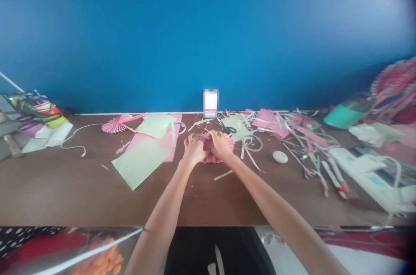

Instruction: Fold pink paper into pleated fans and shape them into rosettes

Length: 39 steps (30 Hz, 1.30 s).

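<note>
Pleated pink paper (212,158), folded like a fan or rosette, lies on the brown table under both my hands. My left hand (196,148) is closed on its left side with the fingers bent. From the right, my right hand (221,145) grips the same paper, its fingertips close to those of the left. Much of the pleated paper is hidden by the hands. Just behind them lies a pair of dark scissors (229,129), partly covered by scraps. A pale green strip (224,175) rests in front of my right wrist.
Pale green sheets (141,162) and a finished pink paper fan (115,124) lie to the left. Paper strips and pink paper (271,123) clutter the right, near a white oval object (280,156), red-tipped markers (334,179) and a white power strip (373,181). A blue wall (195,36) stands behind.
</note>
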Each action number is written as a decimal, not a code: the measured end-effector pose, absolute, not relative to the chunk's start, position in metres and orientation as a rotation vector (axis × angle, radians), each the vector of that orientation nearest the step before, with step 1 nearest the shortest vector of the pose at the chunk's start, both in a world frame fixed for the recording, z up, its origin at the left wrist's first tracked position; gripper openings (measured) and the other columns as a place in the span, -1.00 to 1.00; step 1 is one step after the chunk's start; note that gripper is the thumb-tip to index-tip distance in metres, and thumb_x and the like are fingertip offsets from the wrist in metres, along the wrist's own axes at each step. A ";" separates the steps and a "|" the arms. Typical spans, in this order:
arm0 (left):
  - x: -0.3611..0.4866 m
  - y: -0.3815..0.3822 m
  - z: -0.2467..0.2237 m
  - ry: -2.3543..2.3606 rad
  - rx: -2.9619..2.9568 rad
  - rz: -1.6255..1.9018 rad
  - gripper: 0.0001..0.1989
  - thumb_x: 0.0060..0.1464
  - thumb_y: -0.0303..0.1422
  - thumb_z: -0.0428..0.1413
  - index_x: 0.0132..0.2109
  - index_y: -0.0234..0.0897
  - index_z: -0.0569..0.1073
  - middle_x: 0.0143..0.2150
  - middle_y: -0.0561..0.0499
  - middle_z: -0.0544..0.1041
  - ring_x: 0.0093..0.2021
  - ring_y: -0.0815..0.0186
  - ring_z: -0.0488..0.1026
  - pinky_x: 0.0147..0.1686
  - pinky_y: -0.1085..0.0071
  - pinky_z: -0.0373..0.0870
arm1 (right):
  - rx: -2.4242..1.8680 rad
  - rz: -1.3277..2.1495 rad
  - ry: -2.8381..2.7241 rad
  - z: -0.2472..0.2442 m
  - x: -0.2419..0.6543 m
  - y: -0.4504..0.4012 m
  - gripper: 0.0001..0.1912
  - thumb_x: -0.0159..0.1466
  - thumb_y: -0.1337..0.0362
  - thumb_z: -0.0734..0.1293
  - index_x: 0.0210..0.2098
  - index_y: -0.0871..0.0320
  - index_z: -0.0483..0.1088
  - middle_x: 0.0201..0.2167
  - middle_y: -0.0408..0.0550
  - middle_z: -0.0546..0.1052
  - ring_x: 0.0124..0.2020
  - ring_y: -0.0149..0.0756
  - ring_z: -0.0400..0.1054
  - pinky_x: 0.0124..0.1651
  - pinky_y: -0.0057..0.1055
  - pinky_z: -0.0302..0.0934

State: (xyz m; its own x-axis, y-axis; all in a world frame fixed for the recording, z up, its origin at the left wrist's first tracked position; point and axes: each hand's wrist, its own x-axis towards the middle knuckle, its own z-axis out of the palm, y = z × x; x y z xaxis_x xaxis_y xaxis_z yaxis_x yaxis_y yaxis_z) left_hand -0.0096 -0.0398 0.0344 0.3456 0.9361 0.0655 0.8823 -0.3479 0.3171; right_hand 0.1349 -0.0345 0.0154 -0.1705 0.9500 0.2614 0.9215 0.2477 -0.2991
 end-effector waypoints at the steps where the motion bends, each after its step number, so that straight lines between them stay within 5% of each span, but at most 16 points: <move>1: -0.010 -0.040 0.034 1.639 2.384 0.355 -0.58 0.05 -0.28 0.04 0.09 -0.08 0.40 0.20 -0.12 0.31 0.27 -0.10 0.00 0.19 -0.07 -0.02 | -1.693 0.100 -2.143 0.015 0.135 -0.035 -0.67 0.15 0.51 0.16 -0.10 0.20 0.24 -0.26 0.09 0.41 -0.17 -0.13 0.25 -0.25 -0.35 0.08; 39: -0.011 -0.038 0.030 1.622 2.428 0.371 -0.57 0.08 -0.23 0.04 0.12 -0.12 0.35 0.12 -0.14 0.35 0.23 -0.05 0.07 0.18 -0.02 0.02 | -1.622 0.001 -2.286 0.008 0.136 -0.027 -0.57 0.18 0.50 0.16 0.05 0.23 0.28 -0.05 0.12 0.44 -0.05 -0.09 0.19 -0.02 -0.30 0.06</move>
State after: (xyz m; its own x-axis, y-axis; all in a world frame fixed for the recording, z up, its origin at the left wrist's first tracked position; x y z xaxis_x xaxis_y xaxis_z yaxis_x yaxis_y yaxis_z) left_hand -0.0109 -0.0382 0.0296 0.3669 0.9251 0.0974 0.8755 -0.3788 0.3000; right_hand 0.1357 -0.0275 0.0076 -0.2926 0.9171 0.2707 0.9170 0.3494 -0.1927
